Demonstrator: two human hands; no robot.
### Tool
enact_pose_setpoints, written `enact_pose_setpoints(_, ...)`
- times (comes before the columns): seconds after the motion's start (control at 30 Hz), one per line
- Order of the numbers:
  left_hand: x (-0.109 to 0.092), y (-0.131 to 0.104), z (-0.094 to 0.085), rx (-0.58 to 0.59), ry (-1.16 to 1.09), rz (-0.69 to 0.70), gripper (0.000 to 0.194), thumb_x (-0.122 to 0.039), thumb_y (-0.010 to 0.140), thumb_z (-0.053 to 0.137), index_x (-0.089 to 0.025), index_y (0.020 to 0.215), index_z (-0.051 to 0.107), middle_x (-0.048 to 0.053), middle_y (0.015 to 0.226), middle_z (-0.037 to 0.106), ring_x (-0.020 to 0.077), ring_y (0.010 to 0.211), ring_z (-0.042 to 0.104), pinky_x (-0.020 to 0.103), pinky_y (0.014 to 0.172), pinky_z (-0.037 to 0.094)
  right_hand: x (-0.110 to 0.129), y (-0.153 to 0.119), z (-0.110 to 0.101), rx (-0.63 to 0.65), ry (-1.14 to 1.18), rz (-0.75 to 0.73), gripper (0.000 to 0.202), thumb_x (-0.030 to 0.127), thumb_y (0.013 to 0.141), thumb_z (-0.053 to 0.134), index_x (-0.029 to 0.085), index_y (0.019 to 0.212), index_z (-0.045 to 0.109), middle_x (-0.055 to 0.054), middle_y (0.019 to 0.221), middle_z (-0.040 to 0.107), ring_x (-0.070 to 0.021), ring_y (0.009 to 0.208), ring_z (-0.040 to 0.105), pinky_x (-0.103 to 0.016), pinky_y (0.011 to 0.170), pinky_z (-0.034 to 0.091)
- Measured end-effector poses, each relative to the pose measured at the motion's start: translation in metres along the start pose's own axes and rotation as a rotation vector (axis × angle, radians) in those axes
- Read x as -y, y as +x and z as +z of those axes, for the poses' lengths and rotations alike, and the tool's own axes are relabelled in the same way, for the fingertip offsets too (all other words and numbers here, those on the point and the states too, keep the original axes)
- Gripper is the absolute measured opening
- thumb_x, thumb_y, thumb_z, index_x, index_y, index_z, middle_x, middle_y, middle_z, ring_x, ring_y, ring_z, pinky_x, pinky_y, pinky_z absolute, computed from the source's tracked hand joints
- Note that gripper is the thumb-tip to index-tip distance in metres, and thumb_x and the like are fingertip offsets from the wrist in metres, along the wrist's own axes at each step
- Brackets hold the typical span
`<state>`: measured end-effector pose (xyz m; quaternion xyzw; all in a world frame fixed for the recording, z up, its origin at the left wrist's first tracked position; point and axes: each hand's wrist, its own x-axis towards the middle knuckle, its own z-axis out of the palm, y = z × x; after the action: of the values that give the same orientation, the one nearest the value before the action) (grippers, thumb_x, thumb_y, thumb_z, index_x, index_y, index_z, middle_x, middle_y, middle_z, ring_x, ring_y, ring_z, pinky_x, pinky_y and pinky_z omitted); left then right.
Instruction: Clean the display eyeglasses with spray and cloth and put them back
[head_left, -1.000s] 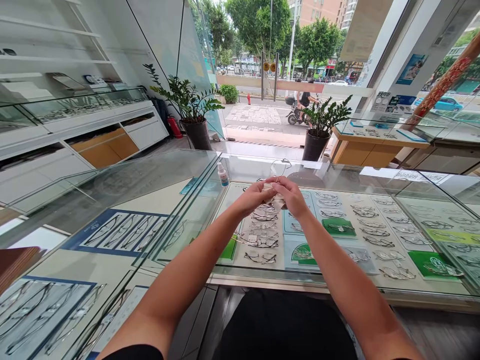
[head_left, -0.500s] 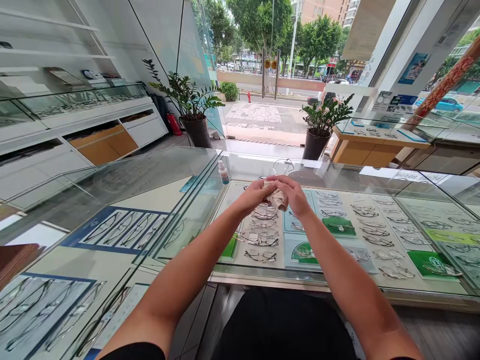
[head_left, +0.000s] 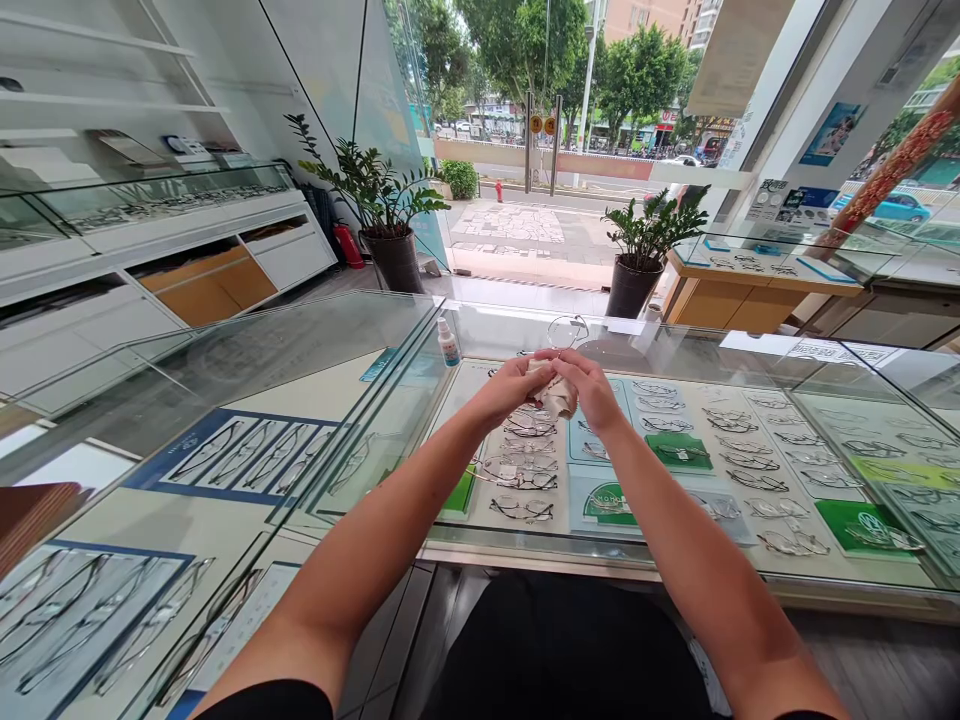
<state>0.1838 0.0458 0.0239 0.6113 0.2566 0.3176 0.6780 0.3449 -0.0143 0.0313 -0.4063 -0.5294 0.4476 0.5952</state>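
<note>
Over the glass counter my left hand (head_left: 515, 384) and my right hand (head_left: 589, 388) meet, both closed with fingertips together. A crumpled beige cloth (head_left: 557, 398) is gripped between them, its loose end hanging below the fingers. Just above my fingertips shows one round, thin-rimmed lens of a pair of eyeglasses (head_left: 568, 330). The rest of that frame is hidden by my fingers and the cloth, so which hand carries it is unclear. A small white spray bottle (head_left: 448, 343) with an orange and blue label stands upright on the glass, left of my hands.
Beneath the glass top (head_left: 390, 318) lie rows of eyeglass frames (head_left: 523, 510) on display cards. Another display section (head_left: 247, 455) adjoins on the left. Beyond the counter stand two potted plants (head_left: 395, 255) near the glass door (head_left: 543, 140). A wooden cabinet (head_left: 739, 295) is at the right.
My hands and the cloth have shifted only very slightly, both still gripping. The lens stays above my fingertips and the spray bottle has not moved.
</note>
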Motion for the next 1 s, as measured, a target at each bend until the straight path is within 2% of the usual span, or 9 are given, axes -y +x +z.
enact_pose_setpoints(0.07, 0.0026, 0.0019, -0.0004, -0.006, -0.037, -0.004, 0.071, -0.066, 0.078, 0.088, -0.013, 0.123, 0.076, 0.0, 0.077, 0.063, 0.0102, 0.066, 0.056, 0.024, 0.059, 0.048, 0.0006, -0.0004, 0.0004, 0.017, 0.03, 0.016, 0.03, 0.052, 0.089, 0.073, 0.027, 0.102, 0.084, -0.005, 0.117, 0.076, -0.0257, 0.108, 0.069, -0.037, 0.09, 0.06)
enact_pose_setpoints(0.17, 0.0049, 0.0033, -0.0002, 0.012, -0.108, 0.022, 0.073, -0.065, 0.079, 0.089, -0.015, 0.13, 0.074, 0.002, 0.086, 0.066, 0.0112, 0.072, 0.058, 0.025, 0.064, 0.051, 0.001, -0.0013, 0.0003, 0.046, 0.101, 0.066, 0.031, 0.052, 0.089, 0.073, 0.026, 0.105, 0.081, -0.005, 0.103, 0.077, -0.0227, 0.083, 0.069, -0.037, 0.069, 0.06)
enact_pose_setpoints(0.27, 0.0036, 0.0017, 0.0001, 0.052, -0.107, 0.054, 0.067, -0.058, 0.082, 0.089, -0.015, 0.131, 0.075, 0.001, 0.083, 0.064, 0.0102, 0.071, 0.055, 0.026, 0.066, 0.05, 0.0001, -0.0017, -0.0008, 0.053, 0.117, 0.081, 0.031, 0.051, 0.09, 0.074, 0.025, 0.105, 0.08, -0.004, 0.095, 0.076, -0.0209, 0.073, 0.067, -0.037, 0.064, 0.06)
enact_pose_setpoints(0.33, 0.0018, 0.0, 0.0, 0.064, -0.064, 0.057, 0.063, -0.052, 0.083, 0.09, -0.015, 0.132, 0.074, -0.002, 0.076, 0.06, 0.0086, 0.066, 0.05, 0.025, 0.064, 0.045, -0.0005, -0.0015, -0.0014, 0.052, 0.095, 0.081, 0.03, 0.051, 0.091, 0.073, 0.026, 0.106, 0.08, -0.004, 0.095, 0.075, -0.0212, 0.075, 0.068, -0.037, 0.068, 0.06)
enact_pose_setpoints(0.4, 0.0007, -0.001, -0.0005, 0.054, -0.024, 0.054, 0.059, -0.049, 0.084, 0.09, -0.015, 0.13, 0.075, -0.005, 0.069, 0.054, 0.0073, 0.061, 0.044, 0.024, 0.06, 0.039, -0.0008, -0.0011, -0.0015, 0.039, 0.054, 0.06, 0.03, 0.05, 0.091, 0.071, 0.026, 0.105, 0.081, -0.004, 0.099, 0.075, -0.0229, 0.086, 0.07, -0.037, 0.075, 0.061)
enact_pose_setpoints(0.47, 0.0009, -0.0006, -0.0009, 0.031, -0.013, 0.043, 0.059, -0.054, 0.083, 0.089, -0.015, 0.127, 0.077, -0.005, 0.066, 0.052, 0.0071, 0.058, 0.042, 0.023, 0.056, 0.036, -0.0004, -0.0007, -0.0009, 0.02, 0.015, 0.02, 0.028, 0.049, 0.091, 0.071, 0.026, 0.103, 0.083, -0.005, 0.108, 0.075, -0.0244, 0.102, 0.07, -0.037, 0.087, 0.061)
enact_pose_setpoints(0.53, 0.0018, 0.0009, -0.001, 0.011, -0.022, 0.022, 0.064, -0.06, 0.082, 0.087, -0.016, 0.127, 0.077, -0.004, 0.068, 0.054, 0.0078, 0.059, 0.045, 0.023, 0.055, 0.038, 0.0004, -0.0004, 0.0002, 0.011, 0.002, -0.003, 0.027, 0.048, 0.09, 0.071, 0.027, 0.101, 0.084, -0.004, 0.114, 0.075, -0.0245, 0.11, 0.068, -0.036, 0.095, 0.059)
enact_pose_setpoints(0.7, 0.0034, 0.0031, -0.0005, 0.004, -0.052, -0.01, 0.078, -0.069, 0.078, 0.087, -0.016, 0.135, 0.075, 0.0, 0.079, 0.063, 0.0093, 0.066, 0.056, 0.024, 0.06, 0.05, 0.0001, 0.0, 0.0012, 0.025, 0.032, 0.03, 0.03, 0.049, 0.09, 0.071, 0.025, 0.103, 0.082, -0.005, 0.107, 0.075, -0.0231, 0.096, 0.069, -0.037, 0.084, 0.06)
enact_pose_setpoints(1.0, 0.0064, 0.0034, -0.0024, 0.003, -0.106, 0.008, 0.074, -0.062, 0.079, 0.09, -0.017, 0.135, 0.075, 0.003, 0.086, 0.069, 0.0109, 0.072, 0.06, 0.023, 0.063, 0.052, -0.0064, 0.0006, -0.0021, 0.016, -0.086, -0.024, 0.031, 0.05, 0.091, 0.07, 0.026, 0.108, 0.081, -0.006, 0.111, 0.076, -0.0245, 0.104, 0.068, -0.038, 0.089, 0.058)
